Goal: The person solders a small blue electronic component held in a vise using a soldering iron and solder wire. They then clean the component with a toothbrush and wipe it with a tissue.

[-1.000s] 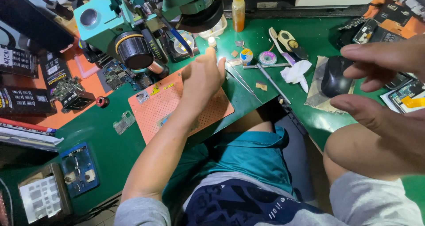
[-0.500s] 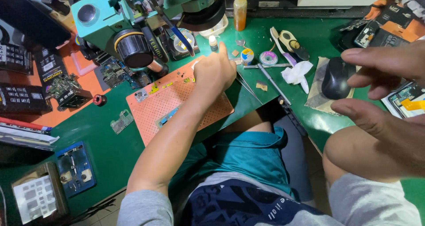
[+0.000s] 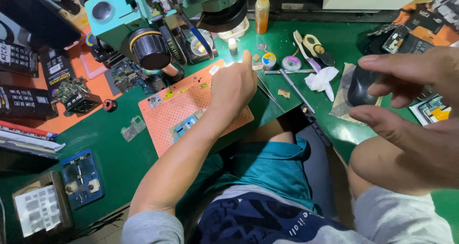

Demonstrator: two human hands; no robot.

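The left hand [image 3: 235,84] rests at the far right corner of the orange perforated mat [image 3: 191,105], under the teal microscope [image 3: 158,19], with its forefinger stretched toward the far side where a small white bottle [image 3: 232,47] and two little round tins [image 3: 269,61] stand; the other fingers are curled under, and whether they pinch anything cannot be told from here. The right hand [image 3: 411,110] hangs near the camera at the right, fingers [image 3: 387,62] and thumb spread in a loose open claw with nothing between them, just above a black computer mouse [image 3: 359,86] that lies on a grey cloth on the green counter [image 3: 119,148]. That mouse is the thing nearest the open hand. By my judgement it is light, hard-shelled and smooth, so it should slide easily on the cloth and is best taken by its two flanks, thumb on one side and fingers on the other, palm over the hump. A thin metal rod [image 3: 296,91] and tweezers [image 3: 267,92] lie between the two hands; these look stiff, slim and apt to roll or slip. The small circuit board [image 3: 184,125] on the mat looks fragile and is best held by its edges.
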